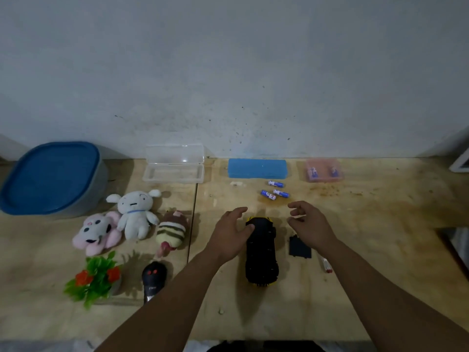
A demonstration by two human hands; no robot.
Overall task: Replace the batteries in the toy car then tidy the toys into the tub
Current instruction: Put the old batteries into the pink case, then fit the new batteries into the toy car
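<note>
Both relaxed: left hand [232, 231] touches upturned toy car [261, 252], right hand [308, 224] hovers empty.

Two hands, left [232, 228] and right [311, 224], hover around an upturned car [261, 252] on a tabletop [368, 275]; batteries [275, 190] lie beyond.

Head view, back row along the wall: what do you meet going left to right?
Blue-lidded tub → clear open case → blue box → small orange box with batteries inside. The three loose batteries lie nearer, in front of the blue box, so they are not part of that row.
</note>
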